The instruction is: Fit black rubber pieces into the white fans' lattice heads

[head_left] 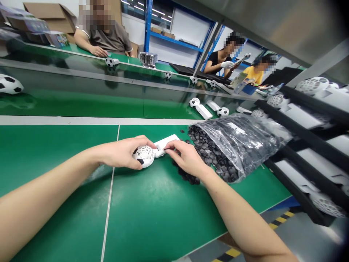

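Observation:
A white handheld fan (147, 155) with a football-patterned round head and slotted grille lies on the green bench, its handle (170, 140) pointing to the upper right. My left hand (127, 151) is closed around the head, thumb and fingers on opposite sides. At the near end of the handle, my right hand (185, 154) pinches a small black piece, mostly hidden by the fingertips. Beneath and beside that hand lies a pile of small black pieces (191, 178). More of them spill from the mouth of a clear plastic bag (245, 142) to the right.
Beyond the bench edge runs a green conveyor belt (81, 102) carrying several football-patterned fans (203, 111). On the right stands a black rack (294, 171) holding white fan parts. One person (109, 40) sits across the belt; two others work farther right.

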The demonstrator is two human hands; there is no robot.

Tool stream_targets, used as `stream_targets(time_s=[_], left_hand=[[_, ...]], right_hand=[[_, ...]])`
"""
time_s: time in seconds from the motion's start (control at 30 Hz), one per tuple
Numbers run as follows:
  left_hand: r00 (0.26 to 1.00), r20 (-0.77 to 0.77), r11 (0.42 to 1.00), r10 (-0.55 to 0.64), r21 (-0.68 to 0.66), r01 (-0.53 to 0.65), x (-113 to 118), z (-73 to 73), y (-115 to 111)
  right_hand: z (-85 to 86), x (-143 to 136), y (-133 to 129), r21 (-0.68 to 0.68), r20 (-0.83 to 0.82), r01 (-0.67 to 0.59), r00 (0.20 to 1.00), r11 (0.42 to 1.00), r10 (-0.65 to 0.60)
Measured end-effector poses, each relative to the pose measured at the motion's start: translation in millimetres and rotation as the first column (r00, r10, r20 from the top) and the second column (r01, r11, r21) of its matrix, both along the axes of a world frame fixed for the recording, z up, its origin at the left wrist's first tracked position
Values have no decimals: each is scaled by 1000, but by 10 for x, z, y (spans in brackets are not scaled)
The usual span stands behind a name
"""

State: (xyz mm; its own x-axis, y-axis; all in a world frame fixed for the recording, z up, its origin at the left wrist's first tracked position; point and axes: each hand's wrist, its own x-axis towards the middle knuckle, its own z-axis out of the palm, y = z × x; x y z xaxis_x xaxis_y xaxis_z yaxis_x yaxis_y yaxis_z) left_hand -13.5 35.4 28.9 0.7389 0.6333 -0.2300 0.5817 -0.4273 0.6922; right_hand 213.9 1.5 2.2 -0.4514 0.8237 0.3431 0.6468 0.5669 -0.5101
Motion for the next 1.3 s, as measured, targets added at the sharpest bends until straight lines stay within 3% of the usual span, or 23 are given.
stream_targets(time_s=[0.2, 0.37, 0.67, 0.93, 1.07, 1.13, 1.2, 1.3], left_hand=[[989, 62, 981, 137, 127, -144, 99, -146, -118], [983, 90, 967, 162, 185, -176, 132, -219, -145], [959, 123, 915, 255, 291, -280, 226, -246, -226], [938, 162, 900, 305, 273, -340, 263, -249, -221], [925, 253, 916, 285, 213, -340, 247, -242, -195], [892, 290, 912, 345, 119, -392, 204, -229, -109], [837, 306, 867, 453, 66, -494, 107, -214, 35], [722, 331, 731, 607, 124, -671, -142, -217, 297]], right_hand=[[-47, -164, -100, -76, -194, -94, 978, 993, 78], [-105, -233, -104, -154, -251, -139, 963, 978, 97], [-176, -270, -33, -124, -277, -58, 961, 991, 22], [-156, -295, 13, -127, -168, 58, 983, 990, -79], [-124, -249, 13, -25, -189, -8, 982, 1000, 4], [-118, -167, 26, 72, -217, 35, 976, 997, -18], [-133, -61, 56, 131, -242, 123, 966, 984, -88], [-176, 75, 108, 165, -238, 218, 955, 962, -176]])
